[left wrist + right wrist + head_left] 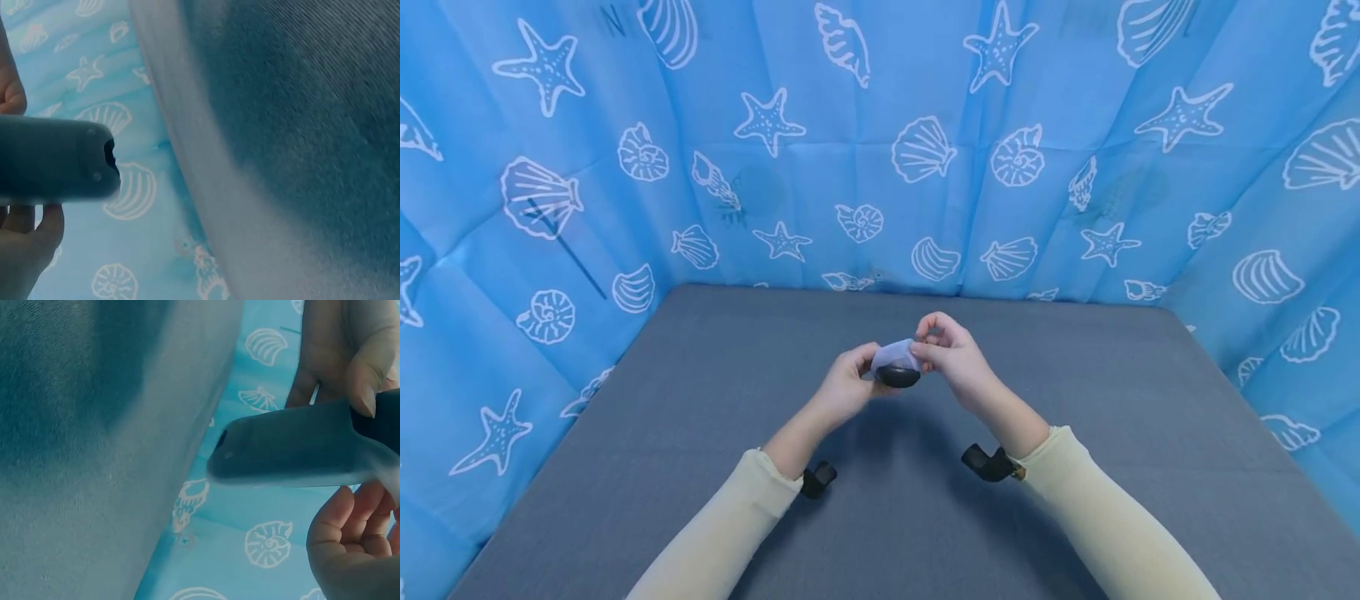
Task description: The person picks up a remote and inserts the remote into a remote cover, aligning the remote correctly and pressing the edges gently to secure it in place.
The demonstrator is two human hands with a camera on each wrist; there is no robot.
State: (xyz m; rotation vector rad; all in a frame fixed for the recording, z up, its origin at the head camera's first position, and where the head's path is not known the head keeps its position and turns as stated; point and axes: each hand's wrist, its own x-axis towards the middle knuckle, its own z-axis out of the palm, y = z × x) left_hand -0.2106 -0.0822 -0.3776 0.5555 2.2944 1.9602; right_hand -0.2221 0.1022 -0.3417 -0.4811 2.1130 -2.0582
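Note:
In the head view a dark, rounded, elongated object is held up above the table, with a thin pale sheet lying over its top. My left hand grips the object from its left side. At the other side, the thumb and fingers of my right hand pinch the edge of the sheet. Seen from below in the left wrist view, the dark object has a notch in its blunt end and small round dots. The right wrist view shows the object between both hands; its exact kind does not show.
The grey table spreads beneath both forearms. Blue curtains printed with white shells and starfish enclose it at the back and sides. Black wrist mounts hang under the cream sleeves.

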